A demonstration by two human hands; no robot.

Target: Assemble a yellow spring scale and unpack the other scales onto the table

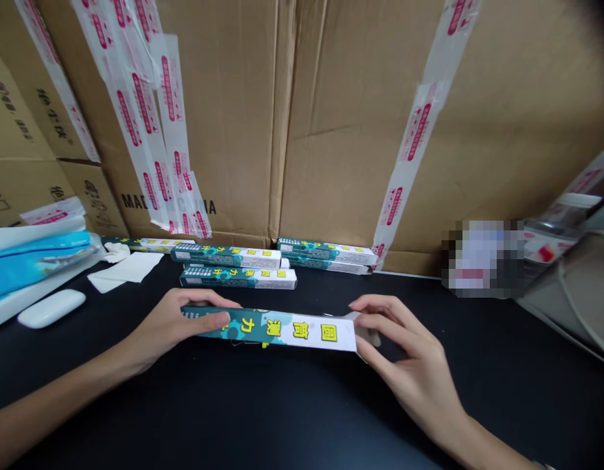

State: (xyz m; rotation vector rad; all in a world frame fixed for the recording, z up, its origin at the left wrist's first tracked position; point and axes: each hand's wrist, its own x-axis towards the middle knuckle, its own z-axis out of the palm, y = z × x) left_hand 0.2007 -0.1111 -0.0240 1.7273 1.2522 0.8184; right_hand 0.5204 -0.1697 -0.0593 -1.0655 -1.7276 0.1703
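Observation:
A long, narrow teal-and-white cardboard box (292,330) with yellow characters lies level across the middle of the head view, raised over the black table. My left hand (172,326) is closed around its teal end, thumb on the front face. At the white end, my right hand (414,349) has its fingers bent around the edge and a raised end flap (368,331). The inside of the box is hidden from me. Just below the box, a small yellow piece (264,344) and a thin wire-like outline show, partly covered.
Behind are several similar boxes (238,278), some stacked, along a large taped carton (341,130). White paper pieces (128,269), a white rounded case (52,308) and a blue packet (42,258) lie left. A clear plastic jar (551,241) stands right, beside a blurred-out item.

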